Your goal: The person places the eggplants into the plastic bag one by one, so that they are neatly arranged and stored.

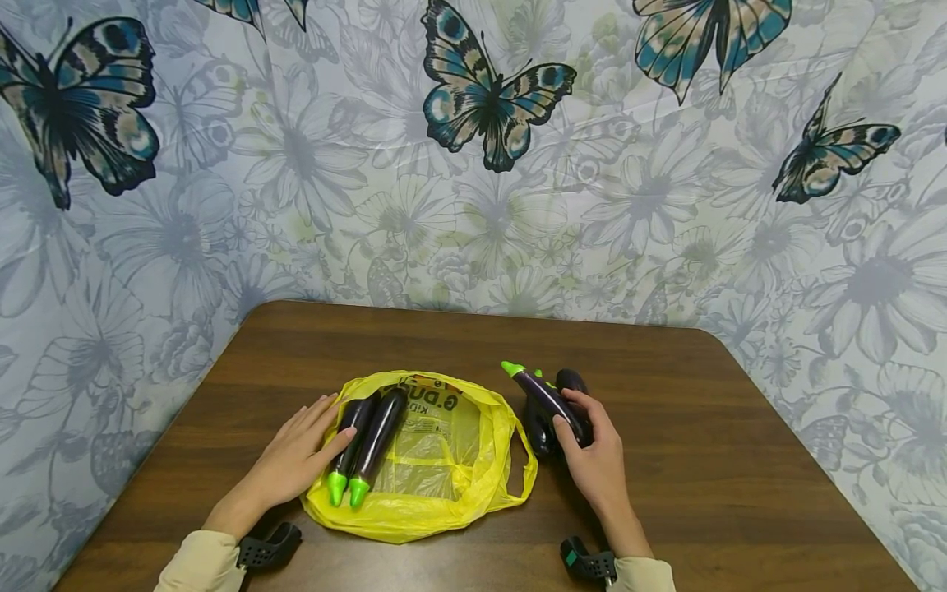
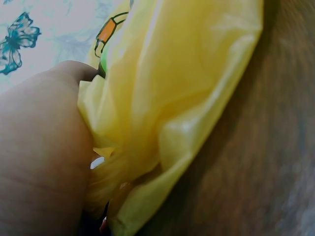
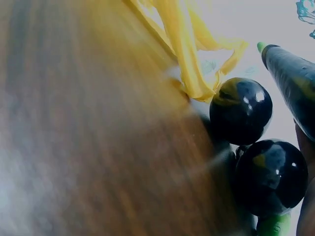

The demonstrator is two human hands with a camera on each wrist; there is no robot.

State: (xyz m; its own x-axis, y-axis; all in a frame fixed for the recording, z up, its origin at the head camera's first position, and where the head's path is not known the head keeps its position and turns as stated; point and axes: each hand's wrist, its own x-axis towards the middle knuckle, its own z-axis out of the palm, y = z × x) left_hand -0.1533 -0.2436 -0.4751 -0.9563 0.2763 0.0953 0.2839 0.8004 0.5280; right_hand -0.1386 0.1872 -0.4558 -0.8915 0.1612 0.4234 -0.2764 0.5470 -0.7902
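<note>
- purple eggplant (image 1: 551,400), green tip raised, sits gripped in the right hand (image 1: 595,460), fingers (image 1: 584,409) curled over it, above two more eggplants (image 1: 543,427) mid-tabletop (image 1: 666,395).
- left hand (image 1: 296,460), fingers (image 1: 336,444) straight, rests on the yellow bag (image 1: 436,460) against two bagged eggplants (image 1: 370,444).

Home: butterfly wallcovering (image 1: 473,164), wooden table (image 1: 740,460)

Head view looks down from above; both wrist views sit close, sharing the yellow bag (image 1: 444,460).
</note>
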